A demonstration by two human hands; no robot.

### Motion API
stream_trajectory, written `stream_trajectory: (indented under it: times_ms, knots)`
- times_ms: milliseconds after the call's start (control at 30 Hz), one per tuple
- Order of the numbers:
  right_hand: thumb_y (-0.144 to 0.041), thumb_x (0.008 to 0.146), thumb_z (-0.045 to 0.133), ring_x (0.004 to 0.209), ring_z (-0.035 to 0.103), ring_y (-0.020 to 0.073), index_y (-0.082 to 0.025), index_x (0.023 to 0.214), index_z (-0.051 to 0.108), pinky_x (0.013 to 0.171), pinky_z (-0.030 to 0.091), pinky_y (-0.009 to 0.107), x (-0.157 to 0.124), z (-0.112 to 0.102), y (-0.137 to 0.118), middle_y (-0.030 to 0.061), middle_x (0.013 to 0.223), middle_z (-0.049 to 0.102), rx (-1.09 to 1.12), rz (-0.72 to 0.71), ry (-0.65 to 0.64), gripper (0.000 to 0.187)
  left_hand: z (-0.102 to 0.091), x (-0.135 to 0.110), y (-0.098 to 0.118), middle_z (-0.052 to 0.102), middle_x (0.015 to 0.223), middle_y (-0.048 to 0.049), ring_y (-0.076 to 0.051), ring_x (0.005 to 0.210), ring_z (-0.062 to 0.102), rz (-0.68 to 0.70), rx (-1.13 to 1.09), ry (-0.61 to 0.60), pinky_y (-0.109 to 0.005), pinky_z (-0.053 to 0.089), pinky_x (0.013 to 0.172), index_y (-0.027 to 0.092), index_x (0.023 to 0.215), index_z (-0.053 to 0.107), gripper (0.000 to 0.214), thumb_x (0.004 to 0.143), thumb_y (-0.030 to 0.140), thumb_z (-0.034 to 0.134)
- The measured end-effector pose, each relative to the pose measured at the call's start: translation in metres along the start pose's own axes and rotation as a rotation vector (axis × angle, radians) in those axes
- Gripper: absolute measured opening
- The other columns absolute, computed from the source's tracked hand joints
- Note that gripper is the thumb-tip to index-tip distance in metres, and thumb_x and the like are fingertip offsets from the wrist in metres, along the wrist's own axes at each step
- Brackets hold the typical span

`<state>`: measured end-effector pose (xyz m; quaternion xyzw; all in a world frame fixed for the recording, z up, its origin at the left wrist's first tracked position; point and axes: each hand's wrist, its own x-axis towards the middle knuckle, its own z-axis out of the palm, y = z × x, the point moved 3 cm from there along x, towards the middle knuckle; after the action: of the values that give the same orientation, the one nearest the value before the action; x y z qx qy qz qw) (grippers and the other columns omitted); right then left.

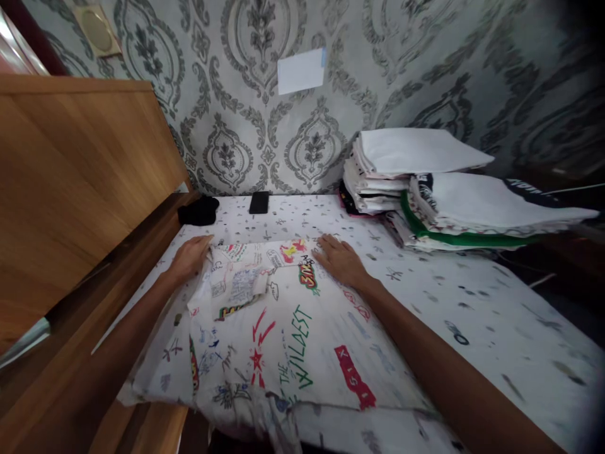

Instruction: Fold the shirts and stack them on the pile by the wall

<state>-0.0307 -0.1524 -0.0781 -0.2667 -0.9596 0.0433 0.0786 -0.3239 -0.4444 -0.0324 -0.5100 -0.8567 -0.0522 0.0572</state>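
A white garment point(283, 328) printed with coloured graffiti words lies spread on the bed point(472, 302), partly folded at its far end. My left hand point(191, 257) rests on the garment's far left corner, fingers closed down over the cloth edge. My right hand point(338, 257) lies flat on the far right edge of the garment, fingers stretched out and pressing the fabric. Both forearms reach in from the near side.
A stack of folded white clothes point(401, 170) stands at the back right against the patterned wall, with a second pile point(477, 214) beside it. A black phone point(259, 202) and a dark bundle point(199, 210) lie at the back. A wooden headboard point(80, 183) rises on the left.
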Motion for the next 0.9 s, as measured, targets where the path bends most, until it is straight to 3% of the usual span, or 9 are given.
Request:
stream_trajectory:
  times_ms: [133, 267, 433, 500, 567, 633, 700, 800, 900]
  knots:
    - [-0.050, 0.103, 0.026, 0.149, 0.032, 0.0254, -0.011, 0.150, 0.042, 0.120, 0.027, 0.047, -0.002, -0.002, -0.001, 0.0156, 0.160, 0.037, 0.003, 0.010, -0.020, 0.063, 0.024, -0.015, 0.015, 0.026, 0.165, -0.0141, -0.029, 0.153, 0.023, 0.039, -0.111, -0.194, -0.047, 0.025, 0.122, 0.012, 0.158, 0.028, 0.075, 0.099, 0.058, 0.024]
    - [-0.050, 0.103, 0.026, 0.149, 0.032, 0.0260, -0.014, 0.149, 0.043, 0.119, 0.027, 0.051, -0.003, -0.003, -0.002, 0.0147, 0.160, 0.036, 0.022, 0.027, -0.003, 0.061, 0.031, -0.025, 0.017, 0.016, 0.167, -0.0162, -0.032, 0.155, 0.010, -0.042, -0.040, -0.269, -0.059, 0.020, 0.121, 0.012, 0.159, 0.022, 0.081, 0.097, 0.063, 0.024]
    - [-0.049, 0.102, 0.028, 0.150, 0.029, 0.0265, -0.015, 0.148, 0.043, 0.119, 0.026, 0.051, -0.002, -0.003, 0.000, 0.0146, 0.161, 0.036, 0.041, 0.066, -0.018, 0.059, 0.018, -0.030, 0.030, 0.018, 0.165, -0.0211, -0.033, 0.155, 0.013, -0.112, 0.014, -0.205, -0.062, 0.017, 0.120, 0.007, 0.157, 0.025, 0.075, 0.099, 0.054, 0.027]
    - [-0.048, 0.102, 0.030, 0.150, 0.029, 0.0278, -0.015, 0.147, 0.044, 0.119, 0.026, 0.052, -0.003, -0.005, 0.000, 0.0156, 0.160, 0.037, 0.053, 0.069, -0.018, 0.058, 0.008, -0.034, 0.044, 0.027, 0.164, -0.0198, -0.031, 0.154, 0.018, -0.037, -0.030, -0.123, -0.059, 0.017, 0.121, 0.009, 0.153, 0.033, 0.065, 0.101, 0.046, 0.027]
    - [-0.043, 0.101, 0.035, 0.148, 0.031, 0.0307, -0.014, 0.146, 0.046, 0.117, 0.027, 0.054, -0.006, -0.012, -0.004, 0.0176, 0.159, 0.038, 0.071, 0.053, 0.037, 0.055, -0.004, -0.039, 0.060, 0.043, 0.156, -0.0176, -0.030, 0.148, 0.034, 0.092, -0.146, -0.059, -0.054, 0.027, 0.119, 0.014, 0.143, 0.047, 0.054, 0.101, 0.041, 0.028]
    - [-0.038, 0.099, 0.043, 0.143, 0.038, 0.0331, -0.013, 0.138, 0.054, 0.115, 0.031, 0.053, -0.012, -0.023, -0.019, 0.0197, 0.152, 0.046, 0.103, -0.015, 0.119, 0.048, -0.017, -0.046, 0.076, 0.061, 0.136, -0.0146, -0.027, 0.129, 0.054, 0.196, -0.303, -0.030, -0.046, 0.042, 0.109, 0.018, 0.126, 0.058, 0.043, 0.100, 0.041, 0.032]
    - [-0.033, 0.098, 0.048, 0.129, 0.051, 0.0306, -0.014, 0.121, 0.064, 0.108, 0.038, 0.047, -0.022, -0.034, -0.047, 0.0181, 0.136, 0.059, 0.173, -0.142, 0.145, 0.035, -0.027, -0.052, 0.092, 0.068, 0.112, -0.0095, -0.022, 0.104, 0.063, 0.234, -0.429, -0.035, -0.037, 0.050, 0.092, 0.020, 0.108, 0.062, 0.033, 0.099, 0.042, 0.039]
    - [-0.033, 0.096, 0.055, 0.104, 0.062, 0.0229, -0.018, 0.100, 0.067, 0.089, 0.046, 0.034, -0.038, -0.042, -0.099, 0.0100, 0.110, 0.068, 0.309, -0.308, 0.007, 0.019, -0.031, -0.060, 0.118, 0.065, 0.096, -0.0039, -0.019, 0.087, 0.061, 0.242, -0.475, -0.073, -0.032, 0.049, 0.078, 0.021, 0.097, 0.059, 0.025, 0.093, 0.045, 0.051]
    - [-0.035, 0.092, 0.063, 0.091, 0.063, 0.0202, -0.020, 0.097, 0.063, 0.075, 0.045, 0.029, -0.048, -0.041, -0.138, 0.0061, 0.101, 0.068, 0.363, -0.295, -0.141, 0.016, -0.023, -0.065, 0.136, 0.063, 0.094, -0.0041, -0.021, 0.086, 0.058, 0.230, -0.410, -0.075, -0.033, 0.046, 0.077, 0.021, 0.096, 0.058, 0.024, 0.089, 0.044, 0.058]
